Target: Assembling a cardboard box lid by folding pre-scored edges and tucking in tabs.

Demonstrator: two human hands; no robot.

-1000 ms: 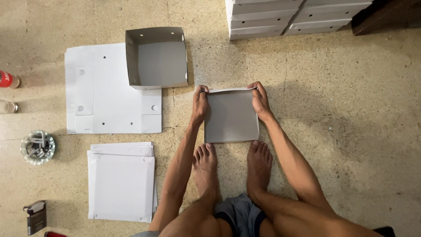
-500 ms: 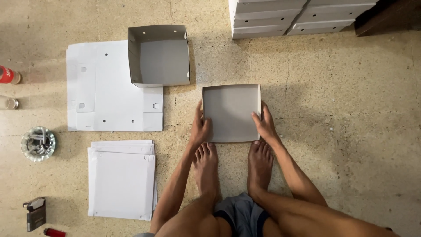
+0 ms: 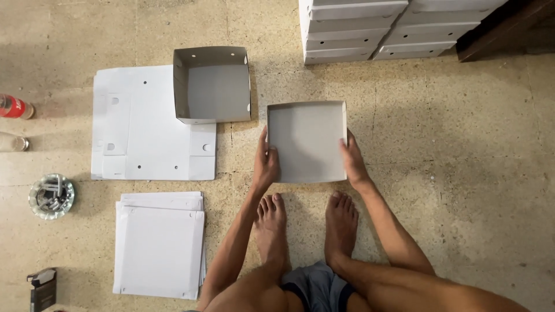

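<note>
From the head view, we see a shallow grey cardboard tray [image 3: 306,140] lying flat on the speckled floor [image 3: 462,173], just ahead of the person's bare feet [image 3: 306,228]. We take the tray as our landmark. The left hand [image 3: 267,164] lies along its left wall, fingers together and pressed to the side, thumb near the rim. The right hand [image 3: 351,162] does the same on the right wall. Neither is pinching; both squeeze inward, flat.

We judge the tray light and fairly stiff, yet thin-walled: the sides would flex or crease under a hard squeeze. The best hold is low on two opposite walls, or under the base.

Up and left of the tray stands a deeper open box [image 3: 212,85], partly resting on flat white cutouts [image 3: 144,133]. Further left and below lies a stack of white sheets [image 3: 160,245]. Beyond the tray's far edge sit stacked finished boxes [image 3: 370,29].

Compared with half a second earlier, the hands have stayed at the side walls and the tray sits in much the same spot; a second ago they gripped its far corners.
</note>
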